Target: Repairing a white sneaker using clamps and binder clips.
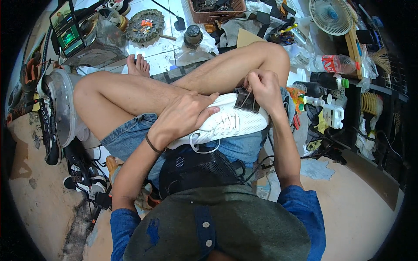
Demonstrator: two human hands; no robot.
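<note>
A white lace-up sneaker [224, 119] lies across my lap, its toe pointing right and one lace loop hanging toward me. My left hand [187, 114] holds the shoe around its heel half, with thumb and forefinger stretched along its upper. On the toe sits a dark, square clip [246, 103] with thin wire arms, like a large binder clip. Beside the toe, my right hand [263, 89] pinches at the far end of the clip; its fingertips partly cover what they grip. The sneaker's heel end is hidden under my left wrist.
A phone [67, 30] stands at the far left beside a round, toothed tray [146, 25]. A black jar [193, 36] is beyond my legs. Bottles [335, 64] and a white jug [333, 115] crowd the right, below a fan [331, 15]. Shoes [51, 132] line the left.
</note>
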